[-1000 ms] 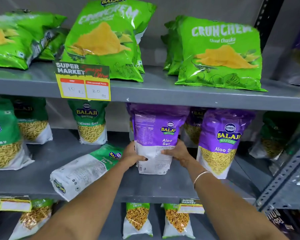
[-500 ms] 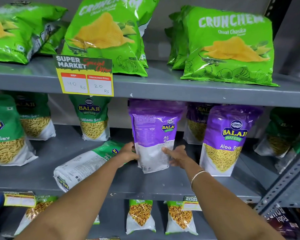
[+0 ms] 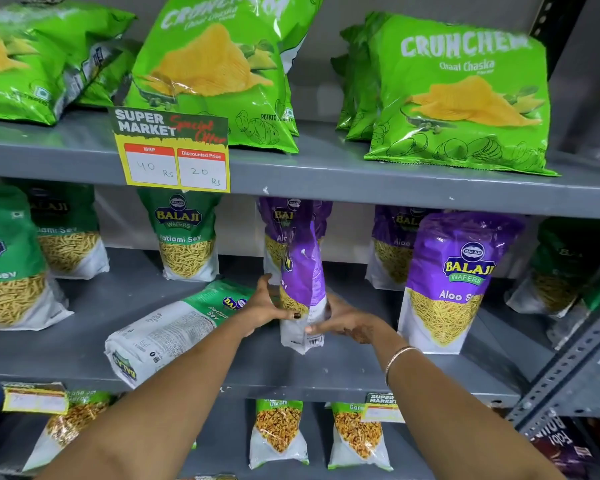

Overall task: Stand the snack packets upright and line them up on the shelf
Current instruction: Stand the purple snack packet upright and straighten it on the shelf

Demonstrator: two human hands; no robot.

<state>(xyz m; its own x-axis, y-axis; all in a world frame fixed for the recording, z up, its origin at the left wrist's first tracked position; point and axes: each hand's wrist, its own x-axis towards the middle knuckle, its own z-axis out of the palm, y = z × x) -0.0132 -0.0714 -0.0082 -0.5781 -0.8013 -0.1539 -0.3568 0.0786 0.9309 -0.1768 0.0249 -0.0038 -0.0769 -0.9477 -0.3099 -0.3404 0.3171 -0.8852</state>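
Purple plastic Aloo Sev packet (image 3: 303, 271) stands upright, turned edge-on, near the front edge of the grey metal middle shelf (image 3: 326, 370), clasped low between the left hand (image 3: 269, 306) and right hand (image 3: 343, 317); a green-and-white Ratlami Sev packet (image 3: 174, 330) lies flat just left

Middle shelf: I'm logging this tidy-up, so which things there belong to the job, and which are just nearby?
Job:
- purple packet, held by left hand and right hand
- fallen green packet, lying flat
- standing purple packet
- middle shelf

Nearby:
- chip bags above
- price card
- packets on the shelf below
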